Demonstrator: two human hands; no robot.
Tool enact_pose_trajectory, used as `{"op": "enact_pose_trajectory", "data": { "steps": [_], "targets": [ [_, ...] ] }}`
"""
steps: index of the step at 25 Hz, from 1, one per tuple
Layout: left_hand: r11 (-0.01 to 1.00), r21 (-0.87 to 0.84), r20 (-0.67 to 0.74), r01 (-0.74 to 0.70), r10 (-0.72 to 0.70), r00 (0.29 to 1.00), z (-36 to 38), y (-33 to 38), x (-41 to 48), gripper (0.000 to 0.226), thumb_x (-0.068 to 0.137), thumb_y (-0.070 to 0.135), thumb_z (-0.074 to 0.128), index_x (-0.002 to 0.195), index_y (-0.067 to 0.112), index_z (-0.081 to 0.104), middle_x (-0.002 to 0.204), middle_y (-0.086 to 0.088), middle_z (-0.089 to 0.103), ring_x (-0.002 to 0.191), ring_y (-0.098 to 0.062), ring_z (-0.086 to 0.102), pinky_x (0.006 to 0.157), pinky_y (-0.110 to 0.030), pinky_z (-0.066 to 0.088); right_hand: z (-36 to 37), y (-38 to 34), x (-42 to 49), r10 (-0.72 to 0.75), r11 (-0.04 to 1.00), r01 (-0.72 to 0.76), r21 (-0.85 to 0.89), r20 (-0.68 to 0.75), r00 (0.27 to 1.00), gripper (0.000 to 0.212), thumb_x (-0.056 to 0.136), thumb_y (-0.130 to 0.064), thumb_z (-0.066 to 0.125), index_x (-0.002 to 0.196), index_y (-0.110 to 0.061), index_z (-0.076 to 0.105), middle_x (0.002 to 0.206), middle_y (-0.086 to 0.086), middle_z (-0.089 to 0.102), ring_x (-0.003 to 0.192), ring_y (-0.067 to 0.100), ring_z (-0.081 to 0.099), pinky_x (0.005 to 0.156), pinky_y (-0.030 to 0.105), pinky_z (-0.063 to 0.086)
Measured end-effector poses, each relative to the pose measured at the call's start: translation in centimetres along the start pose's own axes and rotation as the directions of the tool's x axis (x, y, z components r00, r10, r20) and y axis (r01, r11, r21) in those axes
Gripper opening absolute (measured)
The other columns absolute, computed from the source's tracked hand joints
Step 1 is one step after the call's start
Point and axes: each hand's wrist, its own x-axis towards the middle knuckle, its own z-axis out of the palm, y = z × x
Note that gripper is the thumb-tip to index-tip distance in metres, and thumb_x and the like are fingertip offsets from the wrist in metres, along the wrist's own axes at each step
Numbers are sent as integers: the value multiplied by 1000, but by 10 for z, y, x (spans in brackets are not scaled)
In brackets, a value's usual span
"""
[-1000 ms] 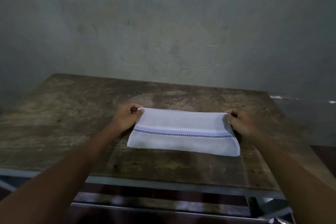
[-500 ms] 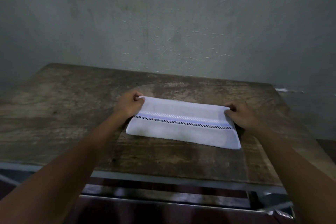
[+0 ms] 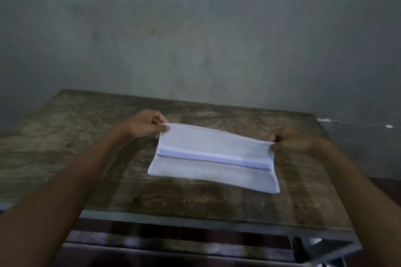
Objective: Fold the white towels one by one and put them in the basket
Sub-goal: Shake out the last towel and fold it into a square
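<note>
A white towel (image 3: 213, 171), folded into a long strip with a blue band and a dark checked line across it, is at the middle of the wooden table (image 3: 65, 136). My left hand (image 3: 144, 124) pinches its far left corner. My right hand (image 3: 291, 140) pinches its far right corner. The far edge is lifted off the table between my hands, while the near edge still rests on the wood. No basket is in view.
A bare grey wall stands just behind the table. The table's metal front edge (image 3: 195, 221) runs along the bottom, with a dark floor and frame bars below. The right end of the tabletop lies close to my right forearm.
Both hands have raised the towel's far edge off the table; a second ago the towel lay flat. The view has tilted, so the table sits lower in frame.
</note>
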Motion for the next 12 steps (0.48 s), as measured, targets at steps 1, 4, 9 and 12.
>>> {"op": "enact_pose_trajectory", "data": {
  "steps": [1, 4, 9, 12],
  "targets": [
    [999, -7, 3, -33, 33, 999, -9, 10, -9, 14, 80, 13, 73, 91, 6, 67, 84, -6, 70, 68, -4, 63, 61, -12, 49, -11, -5, -12, -21, 999, 20, 24, 19, 1000, 8, 79, -3, 67, 77, -10, 65, 70, 5, 64, 61, 13, 56, 56, 24, 41],
    [994, 13, 34, -112, 111, 993, -38, 43, -36, 13, 75, 11, 77, 83, 10, 66, 78, 0, 68, 65, 0, 59, 63, -14, 45, -43, -27, -46, -44, 998, 42, 36, 59, 997, 11, 79, -3, 70, 74, -11, 64, 63, 1, 64, 50, 4, 54, 48, 19, 40],
    [949, 93, -184, -302, 314, 931, -92, 126, -80, 18, 75, 6, 76, 77, 16, 62, 79, -7, 65, 69, -12, 56, 62, -16, 44, -106, -80, -107, -148, 988, 156, 2, -310, 939, 17, 80, 7, 62, 77, -10, 60, 64, 8, 62, 59, 17, 55, 50, 21, 42],
    [900, 202, -136, -385, 415, 899, -119, 165, -100, 14, 77, 7, 75, 81, 16, 66, 82, -3, 70, 69, -5, 63, 69, -18, 51, -137, -101, -142, -153, 988, 142, -65, -218, 964, 17, 83, 5, 59, 78, -10, 64, 63, 7, 62, 60, 17, 55, 53, 20, 46]
  ]
}}
